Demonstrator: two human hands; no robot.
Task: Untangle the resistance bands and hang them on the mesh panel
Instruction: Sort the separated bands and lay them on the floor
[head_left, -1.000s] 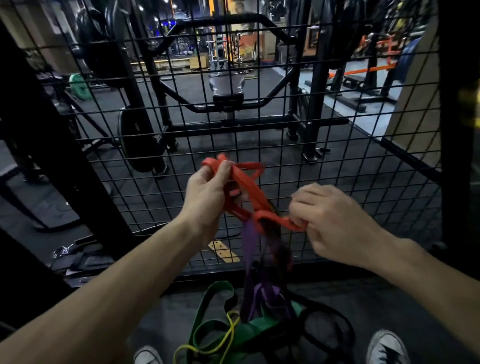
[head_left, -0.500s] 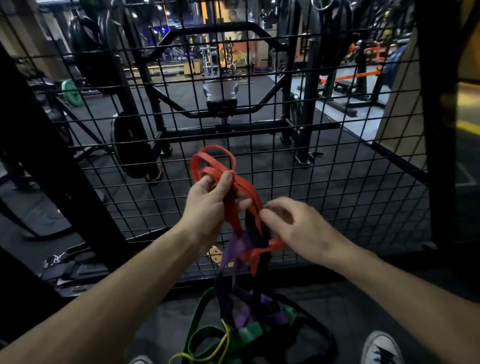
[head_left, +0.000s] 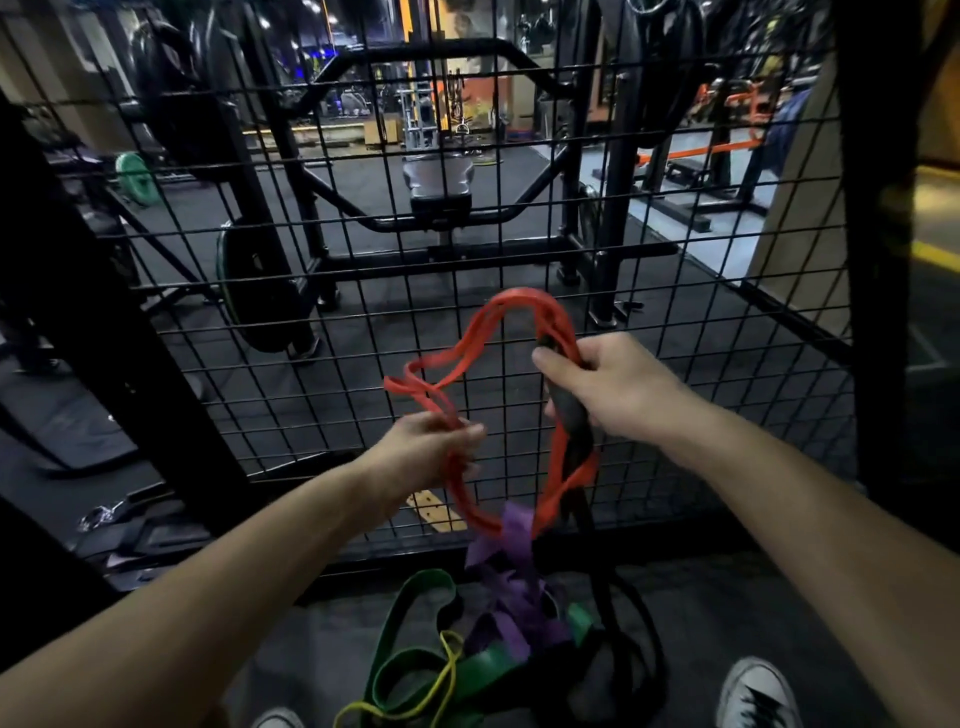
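The right grip (head_left: 608, 387), at centre right of the frame, is curled round a dark band (head_left: 569, 415) together with the upper right run of the red band (head_left: 519, 304). The left grip (head_left: 431, 449), lower and nearer centre, pinches the red band's left side, fingers closed on it. Between them the red band opens into a tall loop, its long axis running up and down in front of the mesh panel (head_left: 675, 291). At the loop's bottom, below both grips, a purple band (head_left: 511, 535) is wrapped through it and hangs into the pile of green band (head_left: 415, 597), yellow band (head_left: 447, 670) and black band (head_left: 639, 613) on the floor at bottom centre. The knot lies nearer the right grip's strand, so freeing it probably means drawing the red upward, away from the purple.
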